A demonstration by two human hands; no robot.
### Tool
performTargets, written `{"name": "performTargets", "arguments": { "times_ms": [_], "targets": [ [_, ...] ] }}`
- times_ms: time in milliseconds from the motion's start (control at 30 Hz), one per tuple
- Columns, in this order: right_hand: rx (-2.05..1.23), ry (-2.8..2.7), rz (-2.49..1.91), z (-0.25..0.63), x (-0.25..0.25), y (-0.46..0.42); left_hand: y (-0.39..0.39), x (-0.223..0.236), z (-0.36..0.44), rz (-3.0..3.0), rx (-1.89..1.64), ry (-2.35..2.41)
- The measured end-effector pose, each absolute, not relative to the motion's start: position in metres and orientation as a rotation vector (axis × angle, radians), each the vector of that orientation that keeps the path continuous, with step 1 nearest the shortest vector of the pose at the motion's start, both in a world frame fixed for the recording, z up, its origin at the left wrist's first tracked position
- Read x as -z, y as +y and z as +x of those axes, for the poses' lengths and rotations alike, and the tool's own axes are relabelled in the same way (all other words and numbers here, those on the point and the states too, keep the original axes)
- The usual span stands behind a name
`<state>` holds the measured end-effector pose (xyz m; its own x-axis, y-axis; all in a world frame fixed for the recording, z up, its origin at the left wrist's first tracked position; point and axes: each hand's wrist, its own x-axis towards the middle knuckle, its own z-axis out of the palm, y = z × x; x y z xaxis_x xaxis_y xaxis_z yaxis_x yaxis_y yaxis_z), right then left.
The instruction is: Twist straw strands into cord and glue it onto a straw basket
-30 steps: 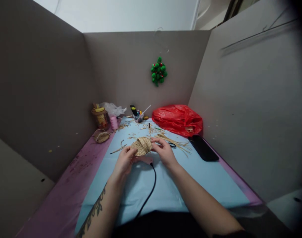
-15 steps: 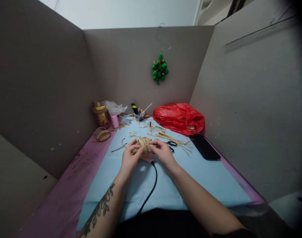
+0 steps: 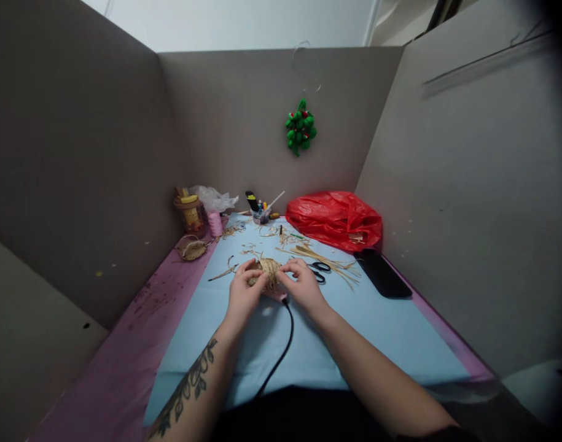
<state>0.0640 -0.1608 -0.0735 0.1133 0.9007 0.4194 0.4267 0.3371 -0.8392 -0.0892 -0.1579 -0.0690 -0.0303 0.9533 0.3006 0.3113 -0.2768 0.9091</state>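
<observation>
Woven straw piece (image 3: 269,272) between left hand (image 3: 249,287) and right hand (image 3: 300,283), fingers of both pinching it.

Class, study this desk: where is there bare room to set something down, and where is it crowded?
Bare blue cloth lies between the right forearm and black slab, and between that forearm and the cord. Beyond the right hand it is crowded: scissors, straw strips, scraps, then the red bag.

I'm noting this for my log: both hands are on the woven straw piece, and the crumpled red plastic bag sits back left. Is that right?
Not quite: in the head view, the crumpled red plastic bag sits back right. The left hand and right hand are on the woven straw piece.
</observation>
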Motion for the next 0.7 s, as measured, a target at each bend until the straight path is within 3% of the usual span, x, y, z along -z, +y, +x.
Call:
{"name": "performTargets", "arguments": {
  "times_ms": [700],
  "targets": [
    [-0.557,-1.535,-1.230,0.0632,0.0686,-0.1635,-0.1570,0.0738,-0.0882,1.582,-1.266,1.234]
  ]
}}
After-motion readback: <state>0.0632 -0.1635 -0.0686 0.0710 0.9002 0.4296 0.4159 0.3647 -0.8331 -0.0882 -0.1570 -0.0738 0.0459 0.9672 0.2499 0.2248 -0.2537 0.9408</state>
